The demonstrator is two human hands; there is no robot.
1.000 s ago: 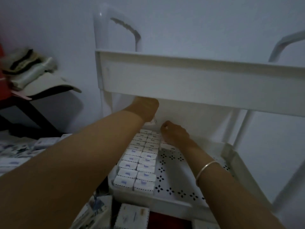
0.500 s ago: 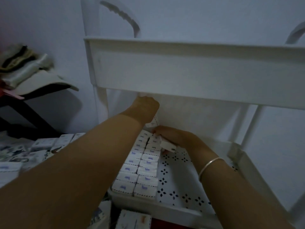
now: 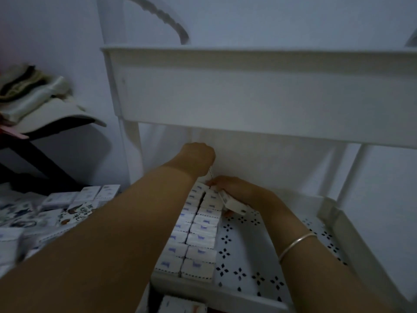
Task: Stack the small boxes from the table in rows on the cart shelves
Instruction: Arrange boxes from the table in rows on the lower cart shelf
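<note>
I see the right hand low on the cart's lower shelf, its fingers clamped on a small box. That box is tilted at the far end of the two rows of boxes, touching the right-hand row. The rows lie flat along the shelf's left side, packed edge to edge. The left hand hangs above the far end of the rows, under the upper shelf. Its fingers curl away from me. A dotted box edge shows just beneath it, but I cannot tell whether they grip it. More loose boxes lie on the counter at left. A bracelet circles the right wrist.
</note>
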